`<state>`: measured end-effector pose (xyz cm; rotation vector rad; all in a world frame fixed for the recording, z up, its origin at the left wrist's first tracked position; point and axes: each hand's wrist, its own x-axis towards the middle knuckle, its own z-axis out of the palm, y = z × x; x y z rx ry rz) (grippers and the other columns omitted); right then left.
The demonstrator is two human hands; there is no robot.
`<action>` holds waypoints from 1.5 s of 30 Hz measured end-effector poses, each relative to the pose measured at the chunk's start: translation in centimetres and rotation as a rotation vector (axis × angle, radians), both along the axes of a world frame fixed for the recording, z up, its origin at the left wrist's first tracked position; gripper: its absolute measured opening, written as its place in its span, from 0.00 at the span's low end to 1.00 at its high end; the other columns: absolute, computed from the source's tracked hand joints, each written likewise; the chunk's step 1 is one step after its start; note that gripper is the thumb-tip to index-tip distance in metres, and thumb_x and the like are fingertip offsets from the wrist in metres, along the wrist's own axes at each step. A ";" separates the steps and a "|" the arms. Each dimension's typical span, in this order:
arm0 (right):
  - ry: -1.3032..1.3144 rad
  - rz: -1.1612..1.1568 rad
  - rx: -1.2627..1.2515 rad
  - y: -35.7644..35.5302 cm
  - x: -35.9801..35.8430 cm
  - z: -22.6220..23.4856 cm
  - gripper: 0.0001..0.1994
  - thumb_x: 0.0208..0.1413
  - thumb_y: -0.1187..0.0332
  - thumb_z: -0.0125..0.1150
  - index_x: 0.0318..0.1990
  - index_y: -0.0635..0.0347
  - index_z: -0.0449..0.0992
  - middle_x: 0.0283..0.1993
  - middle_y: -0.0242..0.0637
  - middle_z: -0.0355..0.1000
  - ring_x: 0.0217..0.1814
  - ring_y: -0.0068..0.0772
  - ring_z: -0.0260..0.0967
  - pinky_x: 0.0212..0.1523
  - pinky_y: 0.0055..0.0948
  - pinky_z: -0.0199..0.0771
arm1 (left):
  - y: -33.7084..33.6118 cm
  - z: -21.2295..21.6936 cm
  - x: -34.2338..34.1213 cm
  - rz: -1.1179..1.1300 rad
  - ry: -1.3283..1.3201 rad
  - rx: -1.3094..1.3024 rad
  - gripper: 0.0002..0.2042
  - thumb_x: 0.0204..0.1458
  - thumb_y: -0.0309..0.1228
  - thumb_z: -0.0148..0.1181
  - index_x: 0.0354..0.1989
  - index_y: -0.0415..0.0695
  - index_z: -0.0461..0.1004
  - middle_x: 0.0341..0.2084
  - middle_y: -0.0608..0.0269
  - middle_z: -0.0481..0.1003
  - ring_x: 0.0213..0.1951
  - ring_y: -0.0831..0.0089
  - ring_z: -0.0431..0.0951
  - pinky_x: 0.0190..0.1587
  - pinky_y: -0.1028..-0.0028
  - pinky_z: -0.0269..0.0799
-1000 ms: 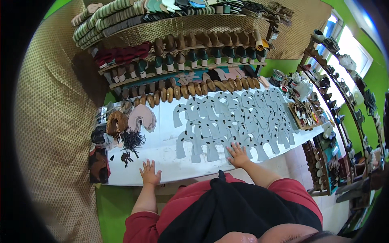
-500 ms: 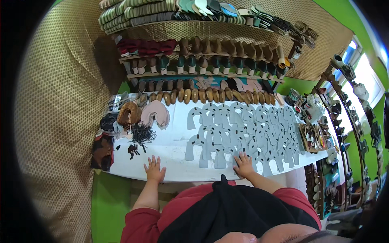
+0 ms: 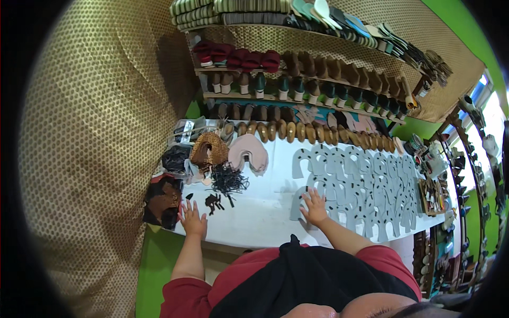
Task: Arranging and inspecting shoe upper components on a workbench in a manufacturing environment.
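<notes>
Left hand (image 3: pixel 193 222), right hand (image 3: pixel 315 208) empty, splayed; my right's nearer the grey pieces (image 3: pixel 366 183), at their near-left corner; left well leftward

No readable text, number or sign. Pale spots on some lasts (image 3: pixel 291 132): too small to tell whether print or plain marks. Tin (image 3: pixel 416 141) at far right of table (image 3: pixel 254 217): surface too small to read. Grey pieces (image 3: pixel 298 165): no legible lettering.
</notes>
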<state>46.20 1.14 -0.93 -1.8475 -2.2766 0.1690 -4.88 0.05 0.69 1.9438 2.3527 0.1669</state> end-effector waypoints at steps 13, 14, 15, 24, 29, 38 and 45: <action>0.103 -0.005 -0.013 8.4 -14.5 -0.6 0.33 0.61 0.48 0.55 0.71 0.46 0.59 0.77 0.45 0.47 0.80 0.57 0.35 0.69 0.76 0.35 | 2.4 -2.7 -4.4 -0.189 -0.113 -0.020 0.40 0.55 0.47 0.56 0.74 0.43 0.49 0.75 0.48 0.44 0.75 0.48 0.39 0.73 0.46 0.28; 0.100 -0.007 -0.016 9.1 -15.0 -0.5 0.33 0.61 0.48 0.55 0.71 0.46 0.59 0.77 0.45 0.47 0.80 0.57 0.35 0.69 0.76 0.35 | 2.4 -3.0 -4.6 -0.188 -0.112 -0.020 0.40 0.56 0.46 0.56 0.74 0.42 0.48 0.75 0.48 0.44 0.75 0.48 0.39 0.73 0.46 0.29; 0.116 -0.019 -0.029 9.7 -15.7 -0.5 0.33 0.61 0.48 0.56 0.71 0.46 0.59 0.77 0.43 0.48 0.80 0.56 0.36 0.69 0.76 0.35 | 2.4 -3.3 -4.8 -0.187 -0.112 -0.020 0.40 0.56 0.45 0.55 0.74 0.40 0.48 0.75 0.48 0.44 0.75 0.48 0.39 0.74 0.47 0.29; 0.201 -0.082 -0.040 19.2 -18.4 1.8 0.32 0.61 0.52 0.56 0.71 0.48 0.59 0.75 0.42 0.52 0.80 0.56 0.39 0.69 0.77 0.35 | 2.7 -2.8 -5.2 -0.166 -0.249 -0.026 0.40 0.56 0.36 0.56 0.74 0.36 0.44 0.75 0.46 0.44 0.75 0.47 0.40 0.74 0.54 0.37; 0.326 -0.147 -0.026 26.5 -20.0 3.3 0.25 0.64 0.58 0.51 0.68 0.50 0.63 0.74 0.43 0.55 0.79 0.53 0.43 0.70 0.75 0.36 | 2.4 -2.8 -5.2 -0.152 -0.241 -0.030 0.39 0.56 0.36 0.55 0.74 0.37 0.45 0.74 0.47 0.45 0.75 0.47 0.42 0.74 0.54 0.38; 0.078 -0.118 -0.060 34.1 -22.0 4.1 0.24 0.55 0.66 0.59 0.62 0.46 0.72 0.62 0.42 0.69 0.68 0.48 0.61 0.68 0.74 0.40 | 2.7 -3.1 -5.0 -0.135 -0.220 -0.075 0.38 0.55 0.34 0.55 0.73 0.39 0.48 0.74 0.49 0.48 0.75 0.48 0.44 0.73 0.52 0.41; 0.082 -0.071 0.007 35.4 -20.9 3.2 0.29 0.48 0.63 0.66 0.61 0.47 0.72 0.60 0.43 0.67 0.72 0.48 0.55 0.69 0.72 0.42 | 3.2 -2.8 -5.1 -0.149 -0.242 -0.076 0.38 0.54 0.33 0.54 0.74 0.40 0.48 0.74 0.48 0.49 0.75 0.47 0.44 0.73 0.52 0.39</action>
